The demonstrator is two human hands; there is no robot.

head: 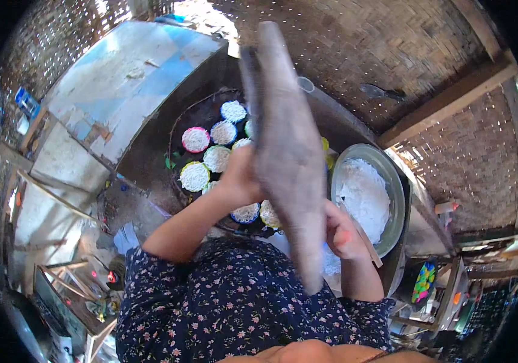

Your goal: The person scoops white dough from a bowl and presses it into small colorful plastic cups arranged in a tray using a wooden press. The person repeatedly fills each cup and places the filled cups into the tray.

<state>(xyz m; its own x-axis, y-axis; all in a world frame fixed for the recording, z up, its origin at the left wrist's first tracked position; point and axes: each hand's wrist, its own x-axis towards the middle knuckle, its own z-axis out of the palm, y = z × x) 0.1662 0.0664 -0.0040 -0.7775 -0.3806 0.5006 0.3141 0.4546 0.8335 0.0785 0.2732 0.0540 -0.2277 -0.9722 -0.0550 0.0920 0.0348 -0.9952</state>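
Note:
A long, blurred wooden lever or beam crosses the middle of the view, close to the camera, and covers part of both hands. My left hand is at its left edge, fingers hidden behind it. My right hand is at its lower right, partly covered; its grip cannot be made out. Several small scalloped cups with white stringy strands, one with a pink rim, one with a yellow rim, stand on a dark round tray behind my left hand.
A large oval basin with white powdery or shredded stuff stands at the right, a flat wooden strip at its near edge. A worn blue and white panel lies upper left. Woven bamboo walls surround the place.

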